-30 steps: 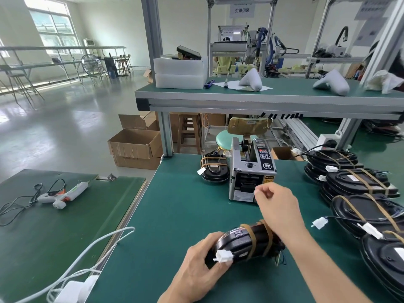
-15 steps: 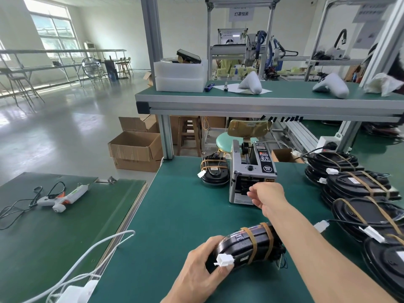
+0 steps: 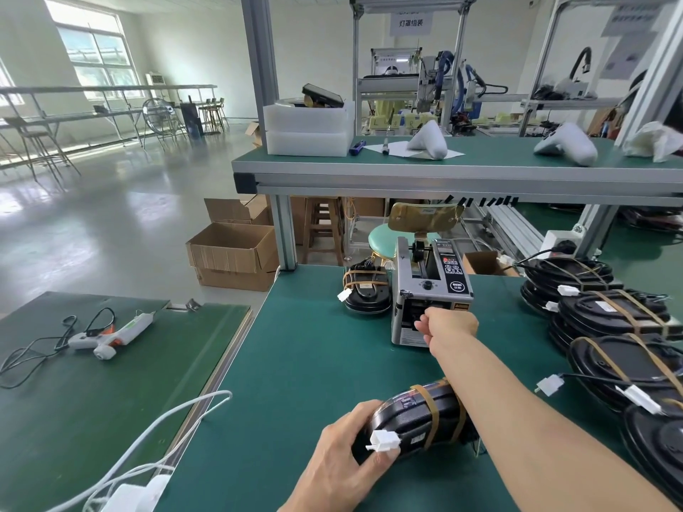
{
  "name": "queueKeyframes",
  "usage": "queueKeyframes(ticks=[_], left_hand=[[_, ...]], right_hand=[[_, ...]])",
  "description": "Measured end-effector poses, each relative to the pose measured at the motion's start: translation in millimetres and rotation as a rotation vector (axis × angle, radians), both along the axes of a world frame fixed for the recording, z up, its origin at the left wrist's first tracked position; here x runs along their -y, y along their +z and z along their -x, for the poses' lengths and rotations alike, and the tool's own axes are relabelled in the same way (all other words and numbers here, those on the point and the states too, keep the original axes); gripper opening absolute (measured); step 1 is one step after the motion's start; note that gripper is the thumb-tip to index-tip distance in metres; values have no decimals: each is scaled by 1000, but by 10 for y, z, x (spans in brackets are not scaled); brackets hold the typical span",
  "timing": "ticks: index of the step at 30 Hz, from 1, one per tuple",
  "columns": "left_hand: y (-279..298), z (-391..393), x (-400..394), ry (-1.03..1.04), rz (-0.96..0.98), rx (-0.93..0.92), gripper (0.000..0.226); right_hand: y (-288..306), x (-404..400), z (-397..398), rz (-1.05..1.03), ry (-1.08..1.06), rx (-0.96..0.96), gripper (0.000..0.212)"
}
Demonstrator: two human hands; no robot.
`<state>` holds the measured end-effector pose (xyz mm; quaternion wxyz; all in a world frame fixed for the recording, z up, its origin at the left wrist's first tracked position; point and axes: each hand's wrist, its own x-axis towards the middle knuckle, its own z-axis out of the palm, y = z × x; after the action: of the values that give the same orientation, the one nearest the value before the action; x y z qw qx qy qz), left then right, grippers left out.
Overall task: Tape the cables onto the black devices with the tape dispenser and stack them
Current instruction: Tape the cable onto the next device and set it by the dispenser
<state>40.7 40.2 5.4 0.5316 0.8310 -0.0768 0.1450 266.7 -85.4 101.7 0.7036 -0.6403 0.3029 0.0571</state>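
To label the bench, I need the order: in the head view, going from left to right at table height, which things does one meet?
Glue gun → cardboard box → single taped device → tape dispenser → stacked devices.

Open worktop (image 3: 314, 364): left of tape dispenser (image 3: 430, 290).
Blocked right: stacked black devices (image 3: 613, 315).
Behind: taped device (image 3: 367, 291).

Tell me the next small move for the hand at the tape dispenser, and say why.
Probably pinch the strip at the outlet and pull it free. The right hand is at the front opening of the grey automatic tape dispenser, while the left hand holds the black oval device, already wrapped with two brown tape bands, on the green mat.
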Motion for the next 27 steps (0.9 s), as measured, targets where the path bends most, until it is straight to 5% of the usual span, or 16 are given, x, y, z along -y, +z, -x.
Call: queueKeyframes(ticks=[8,13,19,27], left_hand=[[-25,-7,4,10,-11,11,41],[-40,-9,-3,3,-27,11,42],[-29,1,-7,3,-10,-4,46],[-3,19,-2,-9,-15,9,43]], right_hand=[[-36,47,-30,52,4,-9,20],[71,237,137,161,426,-59,4],[225,750,470,534,695,211,15],[141,1266,1069,83,606,216,14]])
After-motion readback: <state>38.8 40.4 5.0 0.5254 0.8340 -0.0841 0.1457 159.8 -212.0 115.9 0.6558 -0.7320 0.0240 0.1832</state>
